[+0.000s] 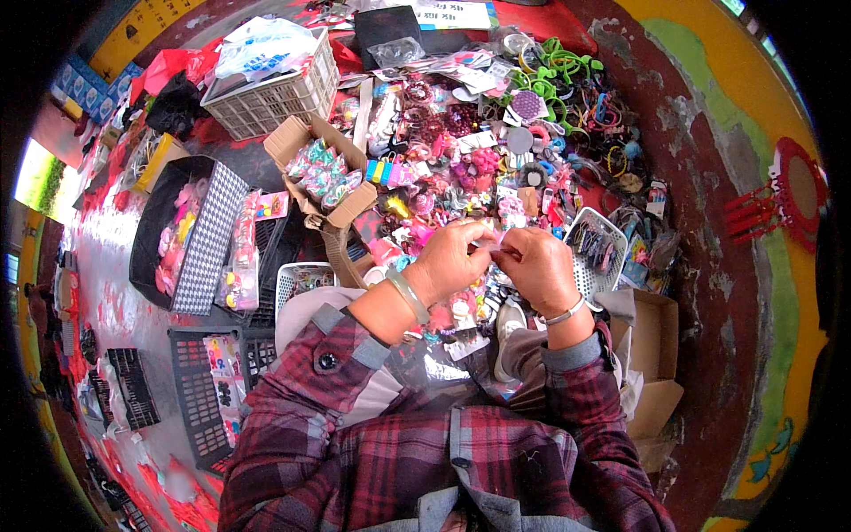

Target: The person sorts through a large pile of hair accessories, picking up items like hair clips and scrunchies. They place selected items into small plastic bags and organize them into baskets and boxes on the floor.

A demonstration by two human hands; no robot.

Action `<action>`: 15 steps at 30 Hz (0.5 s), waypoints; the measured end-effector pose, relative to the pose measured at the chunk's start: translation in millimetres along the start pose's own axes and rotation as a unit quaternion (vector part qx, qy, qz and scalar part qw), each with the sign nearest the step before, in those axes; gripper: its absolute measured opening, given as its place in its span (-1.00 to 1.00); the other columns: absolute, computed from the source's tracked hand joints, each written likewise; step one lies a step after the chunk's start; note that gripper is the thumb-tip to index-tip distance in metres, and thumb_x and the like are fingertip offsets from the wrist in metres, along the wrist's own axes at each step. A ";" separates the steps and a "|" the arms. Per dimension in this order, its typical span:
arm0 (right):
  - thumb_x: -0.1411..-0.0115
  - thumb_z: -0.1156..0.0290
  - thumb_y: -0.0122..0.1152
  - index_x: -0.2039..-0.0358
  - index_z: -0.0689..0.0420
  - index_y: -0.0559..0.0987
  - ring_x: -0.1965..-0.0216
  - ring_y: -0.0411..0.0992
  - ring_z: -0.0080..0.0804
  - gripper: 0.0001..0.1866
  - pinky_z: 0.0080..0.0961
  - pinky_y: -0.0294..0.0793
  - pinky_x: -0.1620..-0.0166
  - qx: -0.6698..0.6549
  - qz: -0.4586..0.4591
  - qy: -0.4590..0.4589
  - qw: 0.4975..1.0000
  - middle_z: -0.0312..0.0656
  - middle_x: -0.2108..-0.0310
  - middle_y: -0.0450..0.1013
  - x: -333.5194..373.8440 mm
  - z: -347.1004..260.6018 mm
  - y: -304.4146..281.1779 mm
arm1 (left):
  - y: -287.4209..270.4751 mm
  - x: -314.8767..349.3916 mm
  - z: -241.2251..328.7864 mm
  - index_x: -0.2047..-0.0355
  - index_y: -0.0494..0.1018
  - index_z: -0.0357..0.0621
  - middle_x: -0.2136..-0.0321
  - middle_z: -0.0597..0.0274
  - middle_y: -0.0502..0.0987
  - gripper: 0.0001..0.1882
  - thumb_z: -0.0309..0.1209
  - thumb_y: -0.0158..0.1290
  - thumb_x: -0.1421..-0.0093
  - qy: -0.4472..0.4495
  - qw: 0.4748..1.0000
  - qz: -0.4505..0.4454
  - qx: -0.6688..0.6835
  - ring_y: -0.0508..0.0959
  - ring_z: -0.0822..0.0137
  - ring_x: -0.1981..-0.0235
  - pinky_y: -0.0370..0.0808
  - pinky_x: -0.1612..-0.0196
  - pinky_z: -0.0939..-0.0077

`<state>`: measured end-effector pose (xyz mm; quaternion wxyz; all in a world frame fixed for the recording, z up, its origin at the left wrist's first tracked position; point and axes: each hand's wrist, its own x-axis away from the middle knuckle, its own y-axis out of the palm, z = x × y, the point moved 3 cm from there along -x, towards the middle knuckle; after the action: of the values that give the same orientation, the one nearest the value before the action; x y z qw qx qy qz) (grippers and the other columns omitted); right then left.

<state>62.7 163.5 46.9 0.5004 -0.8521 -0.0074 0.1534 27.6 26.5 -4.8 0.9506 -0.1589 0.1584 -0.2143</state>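
Observation:
My left hand [450, 259] and my right hand [537, 266] meet over a heap of hair accessories [461, 168]. The fingertips of both are pinched together, nearly touching. Between them is something small and pale, too small to make out. A jade-like bangle [409, 297] circles my left wrist, and a silver-coloured bracelet [565, 312] my right. Just beside my right hand stands a white plastic basket [612, 282] with small dark items in it. Below my hands lie carded pink and white pieces [463, 310].
Left of the heap, an open cardboard box [356, 206] holds small wrapped packets. Farther left are a houndstooth-patterned bin [211, 235] and a dark plastic crate [197, 390]. At the back stands a grey crate [297, 93]. An open carton [656, 341] sits right of my knee.

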 end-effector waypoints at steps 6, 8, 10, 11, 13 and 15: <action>0.10 0.36 0.18 0.54 0.08 0.52 0.52 0.43 -0.13 -0.91 -0.26 0.41 0.47 0.014 -0.031 -0.061 0.998 -0.16 0.60 0.41 0.0 -2.6 5.4 | 1.8 1.8 1.9 0.39 0.47 -0.22 0.46 0.00 0.48 -0.79 -0.50 -0.06 0.08 0.088 0.992 0.012 -0.092 0.49 0.07 0.38 0.42 0.28 0.29; 0.10 0.37 0.17 0.53 0.07 0.53 0.50 0.43 -0.14 -0.91 -0.26 0.42 0.46 0.010 -0.027 -0.078 0.997 -0.16 0.60 0.41 -0.7 -2.1 9.1 | -0.9 3.5 6.8 0.43 0.46 -0.21 0.47 -0.01 0.48 -0.82 -0.47 -0.05 0.07 0.092 0.984 0.011 -0.149 0.47 0.01 0.37 0.40 0.26 0.22; 0.09 0.38 0.17 0.55 0.07 0.51 0.48 0.42 -0.16 -0.92 -0.28 0.40 0.45 0.005 -0.029 -0.059 0.998 -0.18 0.59 0.40 0.7 -2.1 6.3 | 0.3 4.1 8.9 0.48 0.45 -0.22 0.50 0.00 0.48 -0.85 -0.44 -0.04 0.07 0.113 0.984 0.040 -0.131 0.46 0.00 0.38 0.39 0.28 0.21; 0.10 0.38 0.18 0.56 0.08 0.51 0.49 0.42 -0.16 -0.92 -0.28 0.40 0.46 0.003 -0.033 -0.055 0.998 -0.17 0.60 0.40 0.7 -2.9 5.5 | 0.5 4.7 7.7 0.47 0.46 -0.22 0.49 0.00 0.48 -0.84 -0.44 -0.04 0.08 0.097 0.986 0.031 -0.129 0.46 0.00 0.38 0.40 0.27 0.21; 0.12 0.39 0.21 0.57 0.10 0.49 0.49 0.41 -0.16 -0.89 -0.28 0.38 0.47 0.006 -0.037 -0.056 0.998 -0.17 0.61 0.39 -0.2 -2.9 5.2 | 2.1 5.9 0.6 0.46 0.46 -0.21 0.49 -0.01 0.48 -0.84 -0.46 -0.04 0.09 0.086 0.987 0.026 -0.132 0.47 0.01 0.36 0.40 0.23 0.21; 0.08 0.37 0.21 0.57 0.12 0.48 0.55 0.41 -0.18 -0.87 -0.32 0.37 0.50 -0.019 -0.028 -0.057 0.998 -0.17 0.61 0.40 0.1 1.8 10.1 | 5.3 8.4 -7.8 0.47 0.46 -0.22 0.51 -0.01 0.49 -0.85 -0.48 -0.04 0.08 0.073 0.987 0.029 -0.138 0.48 0.01 0.38 0.40 0.25 0.21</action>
<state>60.8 160.0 37.4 0.4866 -0.8509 -0.0627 0.1880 33.7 25.4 -15.7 0.9113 -0.2675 0.2603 -0.1738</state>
